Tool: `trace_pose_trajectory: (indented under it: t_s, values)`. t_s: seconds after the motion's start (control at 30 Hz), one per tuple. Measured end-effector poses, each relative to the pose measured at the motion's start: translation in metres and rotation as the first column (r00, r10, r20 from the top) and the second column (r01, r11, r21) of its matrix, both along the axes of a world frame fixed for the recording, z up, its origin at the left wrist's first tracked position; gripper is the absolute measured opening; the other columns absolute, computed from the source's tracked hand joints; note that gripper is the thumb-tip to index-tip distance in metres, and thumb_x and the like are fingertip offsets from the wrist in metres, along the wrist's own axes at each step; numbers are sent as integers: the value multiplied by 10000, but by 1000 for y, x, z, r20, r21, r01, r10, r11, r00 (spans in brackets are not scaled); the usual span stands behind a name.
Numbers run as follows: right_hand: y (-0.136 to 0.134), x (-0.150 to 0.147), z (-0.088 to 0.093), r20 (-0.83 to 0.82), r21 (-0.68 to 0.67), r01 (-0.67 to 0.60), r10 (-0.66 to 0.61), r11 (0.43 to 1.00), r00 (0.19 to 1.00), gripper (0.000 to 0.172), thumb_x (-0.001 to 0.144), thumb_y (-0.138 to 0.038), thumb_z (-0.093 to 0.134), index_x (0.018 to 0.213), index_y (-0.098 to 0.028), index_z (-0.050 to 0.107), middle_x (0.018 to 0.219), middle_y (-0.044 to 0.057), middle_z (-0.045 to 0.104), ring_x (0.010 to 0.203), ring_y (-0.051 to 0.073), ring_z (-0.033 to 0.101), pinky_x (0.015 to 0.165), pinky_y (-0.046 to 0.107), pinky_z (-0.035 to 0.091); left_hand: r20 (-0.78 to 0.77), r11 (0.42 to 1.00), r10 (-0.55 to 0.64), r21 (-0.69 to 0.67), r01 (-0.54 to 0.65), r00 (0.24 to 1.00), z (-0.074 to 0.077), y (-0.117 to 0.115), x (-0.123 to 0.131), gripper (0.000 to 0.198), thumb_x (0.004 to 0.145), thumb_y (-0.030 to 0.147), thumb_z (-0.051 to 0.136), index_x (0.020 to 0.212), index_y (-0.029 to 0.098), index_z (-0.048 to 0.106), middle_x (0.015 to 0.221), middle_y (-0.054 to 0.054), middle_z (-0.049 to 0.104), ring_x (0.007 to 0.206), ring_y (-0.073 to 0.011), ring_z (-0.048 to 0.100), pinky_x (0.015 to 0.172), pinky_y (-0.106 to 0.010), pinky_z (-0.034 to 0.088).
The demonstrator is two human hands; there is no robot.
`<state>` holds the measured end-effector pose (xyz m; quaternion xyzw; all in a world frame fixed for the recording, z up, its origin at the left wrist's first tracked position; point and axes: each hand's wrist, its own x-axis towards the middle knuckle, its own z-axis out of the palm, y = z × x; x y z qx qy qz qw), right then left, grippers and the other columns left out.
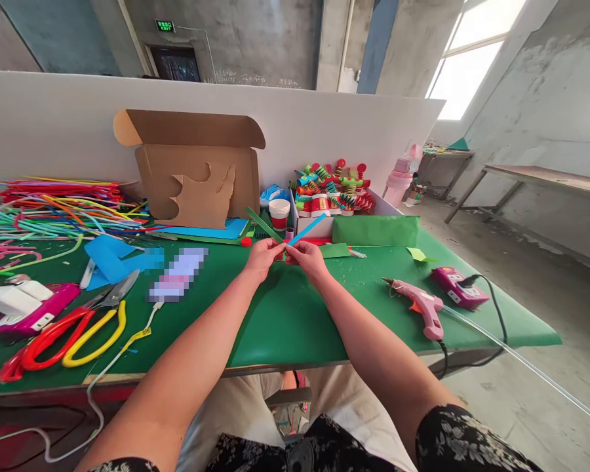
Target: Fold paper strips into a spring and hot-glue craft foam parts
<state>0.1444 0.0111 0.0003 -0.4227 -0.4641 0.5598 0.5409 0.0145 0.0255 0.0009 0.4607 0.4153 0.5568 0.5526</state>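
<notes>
Over the middle of the green table (285, 321), my left hand (261, 257) pinches the lower end of a dark green paper strip (261, 223) that slants up to the left. My right hand (307, 259) pinches a light blue paper strip (307, 229) that slants up to the right. The two strips meet between my fingertips, forming a V. Both hands are closed on the strips and almost touch each other.
A pink glue gun (419, 305) and a pink power block (458, 286) lie at the right. Scissors with red and yellow handles (73, 331) lie at the left, behind them a heap of coloured pipe cleaners (59, 203). An open cardboard box (196, 170), paper cups (278, 213) and a white box of finished toys (332, 190) stand at the back.
</notes>
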Motion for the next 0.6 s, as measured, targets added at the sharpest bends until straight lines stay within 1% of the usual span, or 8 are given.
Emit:
trace_pose_trajectory:
  t_s: [0.1, 0.23, 0.33, 0.4, 0.5, 0.6]
  values:
    - [1, 1, -1, 3, 18, 1, -1, 1000, 1000, 290, 608, -372, 832, 640, -182, 615, 528, -55, 609, 483, 94, 559, 563, 242, 532, -1, 1000, 4, -5, -4, 1000, -1, 1, 0, 402, 454, 393, 890, 589, 143, 606, 564, 15, 575, 556, -98, 496, 581, -259, 416]
    - [3, 1, -3, -8, 36, 28, -28, 999, 1000, 282, 613, -369, 827, 634, -185, 614, 524, -51, 603, 500, 100, 557, 573, 246, 532, 30, 999, -23, -33, 24, 999, -3, 1, 1, 387, 497, 404, 875, 655, 139, 641, 612, 4, 603, 561, -99, 518, 587, -261, 429]
    - [3, 0, -4, -7, 6, 23, -23, 1000, 1000, 284, 606, -370, 827, 626, -186, 613, 522, -43, 607, 491, 108, 554, 568, 259, 533, 20, 999, -41, -27, 41, 999, -3, 2, 1, 400, 474, 414, 880, 639, 139, 642, 610, 4, 607, 555, -98, 515, 586, -259, 434]
    - [2, -1, -4, -14, -1, 23, -23, 1000, 1000, 283, 603, -378, 823, 630, -185, 619, 521, -41, 608, 487, 109, 553, 563, 262, 530, 3, 1000, -26, -9, 26, 1000, -2, 1, 1, 408, 453, 420, 883, 594, 146, 617, 583, 11, 594, 548, -96, 505, 580, -254, 431]
    - [0, -2, -3, -10, 5, 16, -16, 1000, 1000, 290, 594, -397, 817, 635, -187, 621, 526, -38, 610, 482, 112, 556, 563, 266, 525, -10, 1000, -2, -4, 2, 1000, 1, -2, 2, 417, 441, 444, 877, 592, 153, 620, 579, 12, 600, 543, -98, 502, 571, -250, 426]
    - [0, 0, -2, 13, 57, 46, -46, 997, 999, 290, 596, -408, 805, 623, -189, 617, 528, -35, 605, 488, 116, 557, 570, 270, 520, 12, 999, 24, -27, -23, 1000, 3, -5, 5, 450, 391, 467, 883, 570, 153, 615, 556, 14, 586, 529, -94, 496, 553, -241, 414]
